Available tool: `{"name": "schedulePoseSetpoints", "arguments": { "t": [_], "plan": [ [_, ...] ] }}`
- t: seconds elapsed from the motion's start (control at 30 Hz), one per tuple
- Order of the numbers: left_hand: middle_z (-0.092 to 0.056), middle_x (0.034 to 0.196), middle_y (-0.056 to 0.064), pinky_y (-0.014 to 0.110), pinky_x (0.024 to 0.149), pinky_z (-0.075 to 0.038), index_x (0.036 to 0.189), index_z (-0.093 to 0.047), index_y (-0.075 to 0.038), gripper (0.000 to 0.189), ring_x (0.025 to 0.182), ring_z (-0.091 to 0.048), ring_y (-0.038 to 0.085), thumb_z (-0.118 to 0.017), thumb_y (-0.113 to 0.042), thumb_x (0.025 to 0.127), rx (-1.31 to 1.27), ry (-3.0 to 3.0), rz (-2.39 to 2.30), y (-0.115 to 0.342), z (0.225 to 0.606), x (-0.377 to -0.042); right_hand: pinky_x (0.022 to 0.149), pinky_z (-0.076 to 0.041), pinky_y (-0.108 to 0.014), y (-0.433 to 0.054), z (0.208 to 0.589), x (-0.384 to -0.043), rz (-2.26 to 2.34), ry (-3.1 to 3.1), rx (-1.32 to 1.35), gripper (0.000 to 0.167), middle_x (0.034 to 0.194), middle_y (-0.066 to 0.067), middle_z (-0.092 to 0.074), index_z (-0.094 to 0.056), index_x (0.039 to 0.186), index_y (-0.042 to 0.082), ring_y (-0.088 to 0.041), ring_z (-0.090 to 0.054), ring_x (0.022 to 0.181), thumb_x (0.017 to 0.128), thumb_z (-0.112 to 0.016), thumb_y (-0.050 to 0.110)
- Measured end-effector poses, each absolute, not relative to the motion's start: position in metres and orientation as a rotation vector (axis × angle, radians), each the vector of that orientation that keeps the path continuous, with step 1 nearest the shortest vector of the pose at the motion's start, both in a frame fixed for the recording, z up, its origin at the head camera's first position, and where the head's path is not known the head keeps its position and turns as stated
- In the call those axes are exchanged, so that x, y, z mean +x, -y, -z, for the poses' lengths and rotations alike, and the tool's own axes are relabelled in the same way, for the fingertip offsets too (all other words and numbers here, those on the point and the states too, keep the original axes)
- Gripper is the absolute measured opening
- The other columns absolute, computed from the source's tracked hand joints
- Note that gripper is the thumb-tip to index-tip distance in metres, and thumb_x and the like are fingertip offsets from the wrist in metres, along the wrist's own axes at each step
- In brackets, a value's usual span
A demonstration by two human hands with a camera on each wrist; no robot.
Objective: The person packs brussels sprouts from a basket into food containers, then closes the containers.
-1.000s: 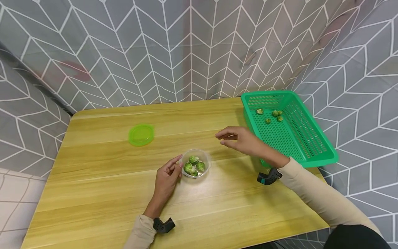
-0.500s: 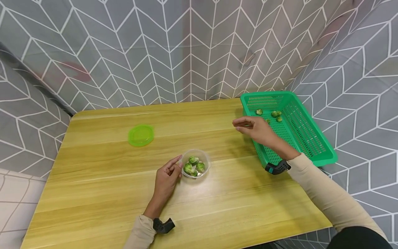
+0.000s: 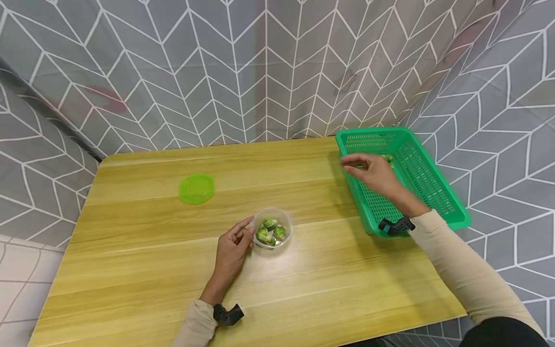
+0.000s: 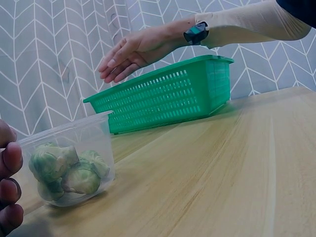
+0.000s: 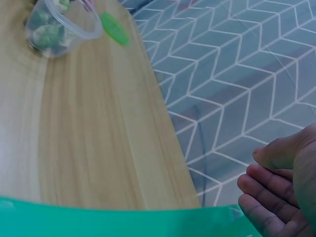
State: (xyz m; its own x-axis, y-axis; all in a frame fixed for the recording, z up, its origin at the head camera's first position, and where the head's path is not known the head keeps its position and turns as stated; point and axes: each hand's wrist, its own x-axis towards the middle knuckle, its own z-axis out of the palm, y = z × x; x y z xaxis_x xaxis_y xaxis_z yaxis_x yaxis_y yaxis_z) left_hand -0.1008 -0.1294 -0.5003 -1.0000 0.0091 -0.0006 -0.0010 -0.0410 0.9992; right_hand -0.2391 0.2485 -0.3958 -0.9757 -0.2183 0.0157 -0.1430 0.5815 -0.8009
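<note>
A clear plastic container [image 3: 282, 245] holding several Brussels sprouts [image 4: 81, 177] stands on the table in front of me. My left hand [image 3: 231, 250] lies at its left side, the thumb and forefinger right at the rim and the other fingers loosely bent. Over the near left part of the green plastic basket [image 3: 438, 193] hovers my right hand [image 3: 375, 176], fingers slightly bent and nothing between them. Some sprouts [image 3: 387, 158] show inside the basket just beyond this hand, which hides others.
A bright green lid [image 3: 197, 188] lies flat on the wooden table [image 3: 143, 270], behind and left of the container. Patterned grey curtains [image 3: 243, 72] enclose the table at the back and sides.
My right hand has moved right and away from me, from between the container and the basket to over the basket. The left hand and the container have stayed put.
</note>
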Motion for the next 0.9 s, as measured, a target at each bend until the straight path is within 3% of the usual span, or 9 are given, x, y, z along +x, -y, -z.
{"name": "schedulePoseSetpoints", "arguments": {
  "t": [0.13,0.3,0.47,0.63,0.73,0.9],
  "plan": [
    [-0.058,0.072,0.033,0.02,0.064,-0.046,0.134,-0.063,-0.001,0.035,0.062,-0.055,0.029,-0.063,-0.01,0.1,0.01,-2.172,-2.259,0.13,0.5,-0.101,0.081,-0.051,-0.016,-0.257,0.394,-0.243,1.356,-2.765,-0.275,0.035,0.132,-0.013,-0.065,-0.067,0.13,0.006,-0.005,-0.066,0.107,0.099,-0.067,0.024],
    [-0.059,0.07,0.027,0.02,0.063,-0.045,0.134,-0.064,-0.002,0.035,0.063,-0.055,0.029,-0.064,-0.01,0.1,-0.005,-2.178,-2.254,0.13,0.501,-0.101,0.081,-0.05,-0.016,-0.267,0.394,-0.251,1.374,-2.798,-0.203,0.033,0.127,-0.01,-0.068,-0.069,0.127,0.008,-0.004,-0.065,0.106,0.099,-0.068,0.025],
    [-0.058,0.071,0.029,0.02,0.064,-0.045,0.134,-0.064,-0.002,0.035,0.064,-0.054,0.035,-0.064,-0.012,0.1,-0.005,-2.177,-2.249,0.13,0.503,-0.102,0.074,-0.05,-0.019,-0.28,0.4,-0.261,1.376,-2.835,-0.165,0.031,0.124,-0.012,-0.07,-0.07,0.126,0.009,-0.005,-0.065,0.104,0.098,-0.068,0.022],
    [-0.057,0.071,0.031,0.02,0.063,-0.045,0.135,-0.064,-0.002,0.035,0.065,-0.053,0.037,-0.063,-0.013,0.101,-0.002,-2.187,-2.246,0.131,0.502,-0.102,0.074,-0.048,-0.019,-0.291,0.403,-0.268,1.311,-2.879,-0.11,0.034,0.127,-0.014,-0.068,-0.069,0.128,0.011,0.0,-0.062,0.103,0.099,-0.067,0.03],
    [-0.057,0.072,0.033,0.019,0.062,-0.044,0.134,-0.064,-0.002,0.035,0.064,-0.053,0.035,-0.063,-0.012,0.101,0.0,-2.187,-2.252,0.131,0.501,-0.101,0.082,-0.046,-0.022,-0.298,0.405,-0.272,1.242,-2.899,-0.059,0.04,0.13,-0.012,-0.067,-0.068,0.131,0.013,-0.004,-0.061,0.108,0.1,-0.064,0.038],
    [-0.056,0.073,0.036,0.02,0.062,-0.044,0.134,-0.064,-0.001,0.035,0.063,-0.053,0.033,-0.063,-0.01,0.101,0.004,-2.187,-2.256,0.13,0.499,-0.1,0.091,-0.047,-0.037,-0.307,0.413,-0.279,1.198,-2.895,0.004,0.044,0.133,-0.013,-0.065,-0.064,0.135,0.01,-0.023,-0.06,0.119,0.101,-0.062,0.038]
  ]
}}
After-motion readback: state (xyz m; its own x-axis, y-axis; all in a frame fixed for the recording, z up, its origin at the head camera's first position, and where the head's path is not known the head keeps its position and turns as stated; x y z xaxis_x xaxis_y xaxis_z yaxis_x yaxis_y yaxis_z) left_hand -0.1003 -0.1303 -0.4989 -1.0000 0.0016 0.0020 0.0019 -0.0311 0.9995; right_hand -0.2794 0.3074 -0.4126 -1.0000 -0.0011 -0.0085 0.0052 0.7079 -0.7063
